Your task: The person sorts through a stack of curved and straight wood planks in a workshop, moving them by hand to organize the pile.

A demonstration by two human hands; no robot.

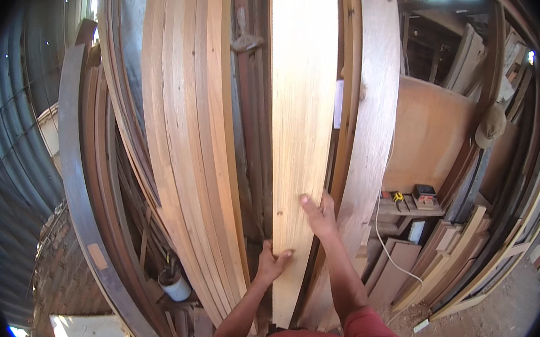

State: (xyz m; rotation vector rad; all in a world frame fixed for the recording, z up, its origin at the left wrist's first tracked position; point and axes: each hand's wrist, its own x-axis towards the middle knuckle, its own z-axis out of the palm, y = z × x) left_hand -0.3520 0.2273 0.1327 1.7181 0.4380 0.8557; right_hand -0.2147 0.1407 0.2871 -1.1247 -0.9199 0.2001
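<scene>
The upper end of the long, pale yellow wooden plank is cut off by the top of the view; glare bleaches its upper face. It stands between a row of light-brown wooden boards on the left and a broad, grey-brown weathered plank on the right. The left hand holds its left edge low down; the right hand holds its right edge higher up. Both thumbs lie on the face; the other fingers are largely concealed. A white, paper-like sheet is partly covered by the plank. Dark reddish-brown boards behind are shadowed and indistinct. At right, a wooden shelf bears a black, box-like item toward its right end and a yellow-and-black tool, type unclear, toward its left. A thin white cable hangs past the shelf's left end.
</scene>
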